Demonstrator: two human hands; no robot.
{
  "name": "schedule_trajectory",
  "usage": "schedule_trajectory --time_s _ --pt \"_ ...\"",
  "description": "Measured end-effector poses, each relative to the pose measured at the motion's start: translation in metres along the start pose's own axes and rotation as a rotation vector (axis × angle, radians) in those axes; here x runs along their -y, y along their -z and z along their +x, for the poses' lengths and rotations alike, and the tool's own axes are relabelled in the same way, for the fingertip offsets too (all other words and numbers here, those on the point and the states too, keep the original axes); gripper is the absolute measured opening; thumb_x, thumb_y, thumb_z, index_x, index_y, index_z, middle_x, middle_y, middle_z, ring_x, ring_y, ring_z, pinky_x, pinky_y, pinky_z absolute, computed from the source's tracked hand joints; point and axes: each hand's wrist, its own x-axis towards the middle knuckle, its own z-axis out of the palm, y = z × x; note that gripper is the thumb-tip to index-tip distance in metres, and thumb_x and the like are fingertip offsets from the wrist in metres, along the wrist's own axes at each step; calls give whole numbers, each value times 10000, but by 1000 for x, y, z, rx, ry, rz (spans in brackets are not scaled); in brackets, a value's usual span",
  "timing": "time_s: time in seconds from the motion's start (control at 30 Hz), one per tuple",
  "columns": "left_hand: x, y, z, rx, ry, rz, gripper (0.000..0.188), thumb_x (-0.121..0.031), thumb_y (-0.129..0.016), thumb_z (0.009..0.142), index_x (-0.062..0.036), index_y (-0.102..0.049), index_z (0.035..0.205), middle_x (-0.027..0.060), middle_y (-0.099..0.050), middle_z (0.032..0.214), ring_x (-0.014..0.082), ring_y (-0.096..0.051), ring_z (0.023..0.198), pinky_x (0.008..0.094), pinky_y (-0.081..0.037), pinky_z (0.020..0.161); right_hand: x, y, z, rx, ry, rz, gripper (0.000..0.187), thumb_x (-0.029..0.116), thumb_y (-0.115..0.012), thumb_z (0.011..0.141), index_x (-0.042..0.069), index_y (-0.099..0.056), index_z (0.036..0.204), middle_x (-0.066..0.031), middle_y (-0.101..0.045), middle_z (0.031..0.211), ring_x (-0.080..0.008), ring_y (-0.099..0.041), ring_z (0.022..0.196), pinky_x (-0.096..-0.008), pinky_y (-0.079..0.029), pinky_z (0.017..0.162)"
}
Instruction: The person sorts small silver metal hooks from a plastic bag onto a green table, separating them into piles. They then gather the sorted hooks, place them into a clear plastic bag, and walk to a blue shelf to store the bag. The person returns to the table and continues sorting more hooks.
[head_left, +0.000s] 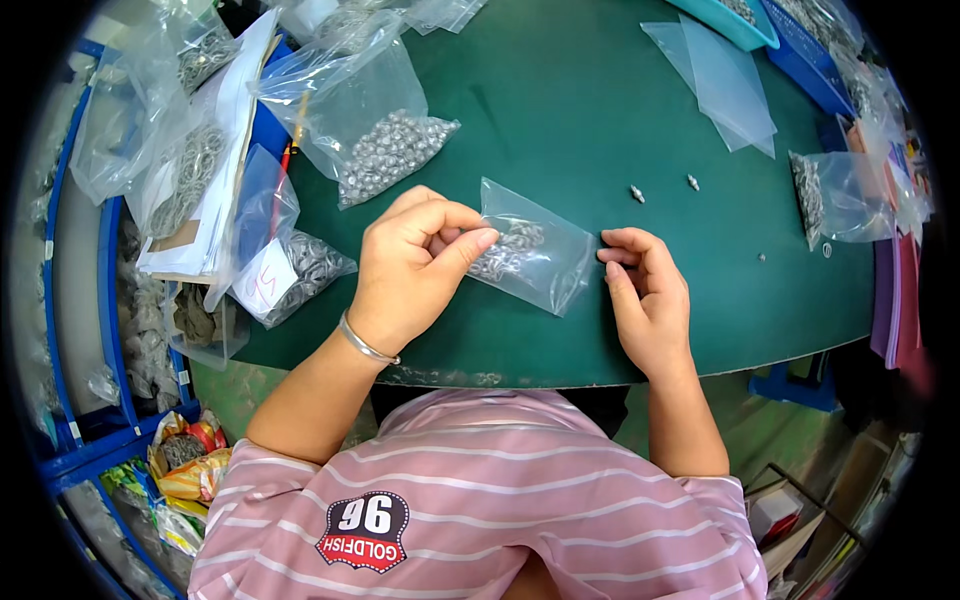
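Observation:
A small clear plastic bag (563, 262) with shiny metal pieces (512, 248) gathered at its left end lies tilted over the green table. My left hand (420, 245) pinches that end of it between thumb and fingers. Just off the bag's right edge is my right hand (645, 290), loosely curled, thumb and fingers slightly apart, with nothing visible in it. Two small metal pieces, one nearer (637, 194) and one farther (693, 183), rest on the table beyond my right hand.
A larger bag of metal beads (392, 155) stands beyond my left hand, beside a labelled bag of metal parts (300, 275) and papers. Flat clear bags (715, 85) lie at the far right, near blue trays (810, 55). Another filled bag (845, 195) sits by the right edge.

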Motion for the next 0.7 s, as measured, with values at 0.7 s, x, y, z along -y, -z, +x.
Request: schedule_trajectory --time_s 0.7 --pt "-6 -15 39 -173 349 -582 327 -53 -626 926 63 -529 1216 130 -611 1059 189 -662 894 249 -543 702 10 12 -13 28 428 -359 205 -50 -658 775 11 -663 971 -122 -641 1046 -305 -610 900 -391 -479 791"
